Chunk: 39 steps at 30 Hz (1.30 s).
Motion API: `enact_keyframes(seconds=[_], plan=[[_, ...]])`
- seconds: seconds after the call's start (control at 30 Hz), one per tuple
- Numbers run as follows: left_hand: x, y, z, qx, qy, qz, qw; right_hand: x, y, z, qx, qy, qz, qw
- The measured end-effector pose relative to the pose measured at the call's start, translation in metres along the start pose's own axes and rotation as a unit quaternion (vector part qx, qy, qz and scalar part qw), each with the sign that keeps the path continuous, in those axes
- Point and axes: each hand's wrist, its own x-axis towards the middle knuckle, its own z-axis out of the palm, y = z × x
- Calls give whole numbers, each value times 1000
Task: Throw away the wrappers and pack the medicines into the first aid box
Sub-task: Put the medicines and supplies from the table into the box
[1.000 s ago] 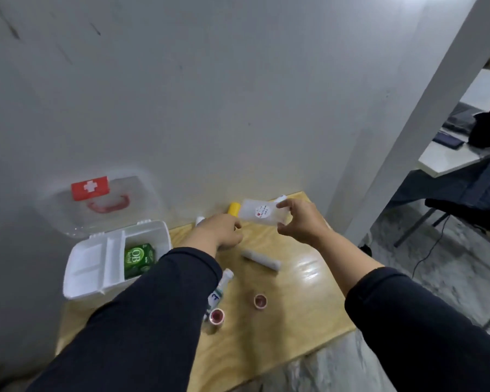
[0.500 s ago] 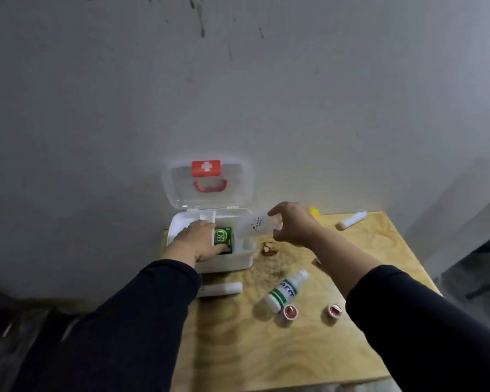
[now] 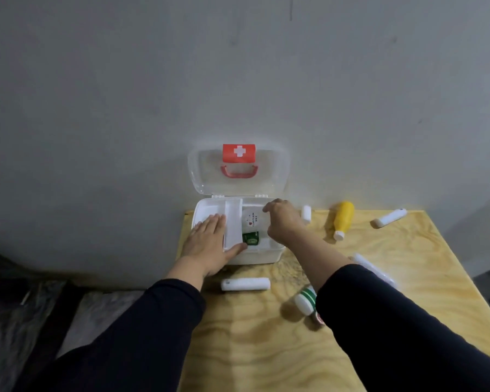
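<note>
The white first aid box [image 3: 262, 257] stands open against the wall, its clear lid [image 3: 239, 171] with a red cross upright. My left hand [image 3: 210, 241] lies flat on the box's left side, over the white inner tray [image 3: 232, 224]. My right hand [image 3: 285, 222] reaches into the right compartment, fingers closed on the end of a translucent white bottle [image 3: 251, 220] lying inside it. A green packet [image 3: 250, 238] sits in the box just below the bottle.
On the wooden table [image 3: 266, 349] lie a yellow bottle [image 3: 342, 222], a white tube [image 3: 389, 218], a small white roll [image 3: 306, 214], another white tube [image 3: 245, 284] and a green-striped bottle [image 3: 306, 299]. The table's left edge drops to a dark floor.
My right hand has carried the white bottle from above the table down into the box's right compartment. My left hand has shifted left onto the tray. The view turned toward the box.
</note>
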Motion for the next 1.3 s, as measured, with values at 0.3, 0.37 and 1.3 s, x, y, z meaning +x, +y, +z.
enact_keyframes(seconds=[0.3, 0.37, 1.3], plan=[[-1, -3, 2, 19, 9, 13, 1000, 12, -25, 31, 91, -4, 45, 995], [-1, -3, 2, 28, 10, 9, 1000, 11, -23, 29, 109, -6, 54, 993], [6, -6, 12, 64, 27, 9, 998, -96, 79, 42, 213, 25, 406, 888]])
